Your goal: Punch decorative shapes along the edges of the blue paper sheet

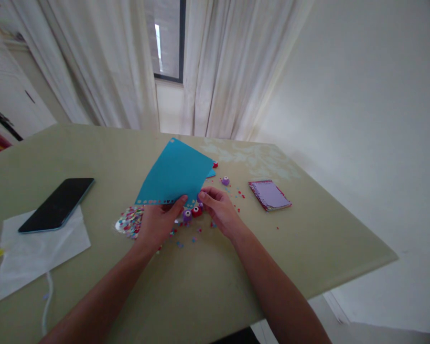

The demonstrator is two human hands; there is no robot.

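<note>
Off-white curtains (103,62) flank a dark-framed window (165,48) on the far side; a plain white wall (372,119) rises at right above pale floor (327,322); a pale-green table (326,239) fills the near side.

The pale green worktop (197,291) carries a white sheet (23,265) toward its left edge, a dark phone (59,205) overlapping it. Mid-worktop lie a confetti heap (131,222) and loose bits (180,245); toward the right edge, a paper stack (270,195).
</note>
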